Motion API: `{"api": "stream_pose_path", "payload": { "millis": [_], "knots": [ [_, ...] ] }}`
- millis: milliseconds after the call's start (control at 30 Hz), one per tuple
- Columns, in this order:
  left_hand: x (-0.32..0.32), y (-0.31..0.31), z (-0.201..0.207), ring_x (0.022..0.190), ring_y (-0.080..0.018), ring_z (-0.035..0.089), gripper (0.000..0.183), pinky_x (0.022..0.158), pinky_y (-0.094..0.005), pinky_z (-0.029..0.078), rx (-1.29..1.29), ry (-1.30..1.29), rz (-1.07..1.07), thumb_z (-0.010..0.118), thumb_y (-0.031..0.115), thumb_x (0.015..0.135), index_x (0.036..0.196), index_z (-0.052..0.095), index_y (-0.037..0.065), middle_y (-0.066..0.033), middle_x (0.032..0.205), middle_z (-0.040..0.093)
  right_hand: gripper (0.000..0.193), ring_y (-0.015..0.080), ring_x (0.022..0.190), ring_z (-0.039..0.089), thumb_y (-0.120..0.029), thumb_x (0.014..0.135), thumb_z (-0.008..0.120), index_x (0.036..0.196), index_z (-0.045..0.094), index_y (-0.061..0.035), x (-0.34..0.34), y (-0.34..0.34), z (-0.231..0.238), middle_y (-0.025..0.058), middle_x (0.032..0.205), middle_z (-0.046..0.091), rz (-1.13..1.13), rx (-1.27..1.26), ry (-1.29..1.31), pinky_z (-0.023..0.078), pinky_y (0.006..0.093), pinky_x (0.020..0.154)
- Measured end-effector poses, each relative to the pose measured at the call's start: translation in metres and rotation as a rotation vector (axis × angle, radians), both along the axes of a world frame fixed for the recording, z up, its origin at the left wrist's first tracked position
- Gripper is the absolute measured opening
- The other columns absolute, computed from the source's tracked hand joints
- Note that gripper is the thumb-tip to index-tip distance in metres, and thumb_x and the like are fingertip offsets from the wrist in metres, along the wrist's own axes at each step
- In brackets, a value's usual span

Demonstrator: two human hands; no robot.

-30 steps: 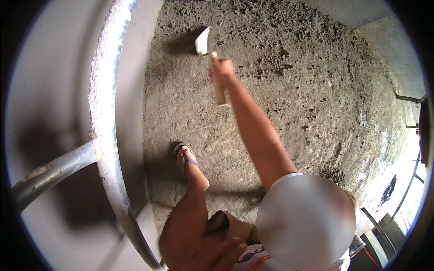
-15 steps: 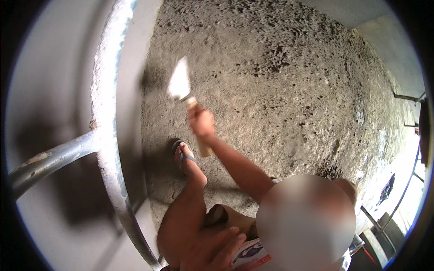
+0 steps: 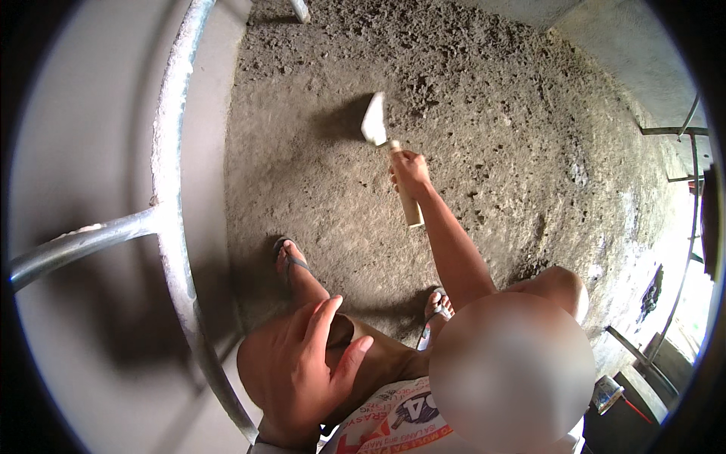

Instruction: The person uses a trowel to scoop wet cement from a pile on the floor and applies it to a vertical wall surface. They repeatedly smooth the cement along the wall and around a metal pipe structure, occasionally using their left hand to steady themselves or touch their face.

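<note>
Fingers of the bare left hand lie loose over the bent bare knee, perhaps for balance, while the right hand clasps a pale-handled, pointed metal trowel, seemingly for steady control, above rough grey-brown ground.

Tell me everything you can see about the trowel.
The trowel has a pale, glare-washed blade, tapering to its far end and seen at a slant, and a straight, tan handle that looks wooden. A short neck joins them. The person's right hand has its grip around the handle, whose butt sticks out toward the body. The blade points away from the person, over rough grey-brown ground, casting a shadow to its left; whether it touches the ground is unclear.
</note>
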State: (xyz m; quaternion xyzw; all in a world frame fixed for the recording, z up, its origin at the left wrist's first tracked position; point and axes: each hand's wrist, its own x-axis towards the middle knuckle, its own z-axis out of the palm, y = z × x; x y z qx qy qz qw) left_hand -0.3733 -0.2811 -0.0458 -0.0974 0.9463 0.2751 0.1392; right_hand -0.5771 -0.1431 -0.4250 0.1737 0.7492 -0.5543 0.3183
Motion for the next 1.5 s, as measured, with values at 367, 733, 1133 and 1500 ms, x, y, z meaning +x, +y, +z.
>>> {"api": "stream_pose_path", "payload": {
  "millis": [367, 733, 1133, 1500],
  "knots": [
    [0.011, 0.018, -0.009, 0.086, -0.0310, 0.069, 0.049, 0.071, -0.0394, 0.053, 0.010, 0.006, 0.071, 0.075, 0.034, 0.076, 0.115, 0.064, 0.006, -0.0104, 0.102, 0.070, 0.030, 0.0162, 0.054, 0.064, -0.033, 0.098, 0.055, 0.099, 0.063, -0.0047, 0.144, -0.034, -0.013, 0.0094, 0.067, 0.065, 0.005, -0.053, 0.262, 0.053, 0.0320, 0.045],
    [0.002, 0.019, -0.009, 0.085, -0.0319, 0.068, 0.049, 0.070, -0.0397, 0.052, -0.104, 0.008, 0.048, 0.075, 0.030, 0.078, 0.117, 0.062, 0.005, -0.0102, 0.103, 0.069, 0.034, 0.0171, 0.047, 0.059, -0.035, 0.095, 0.059, 0.093, 0.065, -0.0016, 0.151, 0.008, 0.024, 0.0106, 0.058, 0.060, 0.103, 0.011, 0.003, 0.046, 0.0373, 0.044],
    [0.025, 0.010, -0.009, 0.102, -0.0356, 0.063, 0.061, 0.084, -0.0426, 0.050, 0.009, -0.098, -0.017, 0.071, 0.035, 0.085, 0.129, 0.052, -0.003, -0.0207, 0.114, 0.063, 0.028, 0.0397, 0.064, 0.067, -0.029, 0.097, 0.052, 0.103, 0.056, -0.0024, 0.158, -0.042, 0.000, 0.0234, 0.078, 0.066, 0.645, 0.123, 0.546, 0.055, 0.0483, 0.056],
    [0.016, 0.004, 0.001, 0.102, -0.0344, 0.063, 0.067, 0.086, -0.0434, 0.049, -0.009, -0.084, -0.108, 0.066, 0.043, 0.087, 0.134, 0.049, 0.000, -0.0183, 0.121, 0.060, 0.026, 0.0281, 0.053, 0.064, -0.023, 0.101, 0.044, 0.107, 0.059, -0.0026, 0.113, 0.023, -0.047, 0.0134, 0.076, 0.063, 0.923, 0.221, 0.771, 0.054, 0.0406, 0.046]
  ]
}}
